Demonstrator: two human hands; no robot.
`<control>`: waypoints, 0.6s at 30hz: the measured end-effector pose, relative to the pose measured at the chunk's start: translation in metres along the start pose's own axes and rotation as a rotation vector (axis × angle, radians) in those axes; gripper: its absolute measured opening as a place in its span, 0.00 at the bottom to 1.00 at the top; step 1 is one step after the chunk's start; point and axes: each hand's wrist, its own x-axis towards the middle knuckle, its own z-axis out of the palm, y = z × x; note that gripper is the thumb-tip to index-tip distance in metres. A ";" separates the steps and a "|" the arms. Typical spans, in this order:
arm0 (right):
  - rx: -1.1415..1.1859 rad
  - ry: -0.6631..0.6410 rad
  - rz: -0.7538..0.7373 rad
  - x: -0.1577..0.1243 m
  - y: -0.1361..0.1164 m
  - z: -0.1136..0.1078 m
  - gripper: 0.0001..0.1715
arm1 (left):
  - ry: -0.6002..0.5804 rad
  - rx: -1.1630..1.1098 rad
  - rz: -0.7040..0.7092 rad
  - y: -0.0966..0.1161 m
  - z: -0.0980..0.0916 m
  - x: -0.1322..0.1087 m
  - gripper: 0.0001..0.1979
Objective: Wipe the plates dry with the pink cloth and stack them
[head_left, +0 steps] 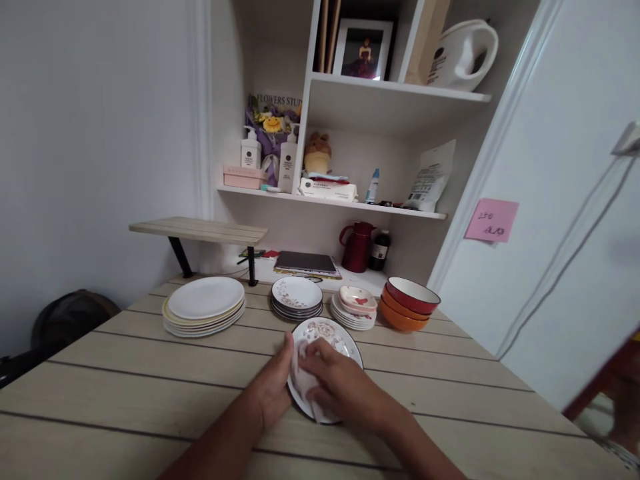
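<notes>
A round white plate with a brown flower print and dark rim point(345, 341) is tilted up toward me over the table. My left hand point(273, 387) grips its left edge, thumb on the rim and fingers hidden behind it. Against the plate's face, my right hand point(333, 377) presses a crumpled pale cloth or tissue point(303, 373), fingers bent over it and slightly blurred. Just behind stands a stack of similar flowered plates point(297, 295). To its right are small white dishes point(354, 319) topped by a squarish bowl with a red motif point(358, 299).
Large white and yellow plates point(206, 299) are stacked at the left. Red and orange bowls point(407, 310) stand nested at the right. A small raised shelf point(200, 229), a laptop point(306, 262) and a red jug point(357, 247) are at the back, below wall shelving point(370, 100).
</notes>
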 end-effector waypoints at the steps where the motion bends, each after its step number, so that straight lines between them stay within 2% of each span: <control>1: 0.056 -0.068 -0.014 -0.007 0.003 -0.004 0.27 | -0.006 -0.007 -0.010 0.000 0.000 0.000 0.34; 3: 0.144 -0.173 0.000 -0.019 0.011 -0.011 0.25 | -0.019 -0.022 -0.008 0.001 -0.002 -0.001 0.36; 5: 0.163 -0.194 0.086 -0.027 0.021 -0.018 0.26 | -0.040 -0.037 0.008 0.001 -0.005 0.000 0.37; 7: 0.104 -0.126 0.232 -0.030 0.032 -0.023 0.25 | -0.044 -0.048 0.011 0.001 -0.008 0.001 0.37; 10: -0.085 0.070 0.494 -0.024 0.042 -0.022 0.24 | 0.008 -0.054 -0.009 -0.001 -0.010 0.003 0.37; 12: -0.211 0.184 0.585 -0.014 0.044 -0.017 0.23 | 0.033 -0.053 -0.008 -0.001 -0.009 0.003 0.36; 14: -0.296 0.259 0.564 -0.003 0.040 -0.007 0.24 | 0.035 -0.052 0.018 -0.001 -0.007 0.004 0.35; 18: -0.334 0.289 0.362 0.017 0.022 0.009 0.30 | 0.036 -0.032 0.032 -0.002 -0.004 0.005 0.32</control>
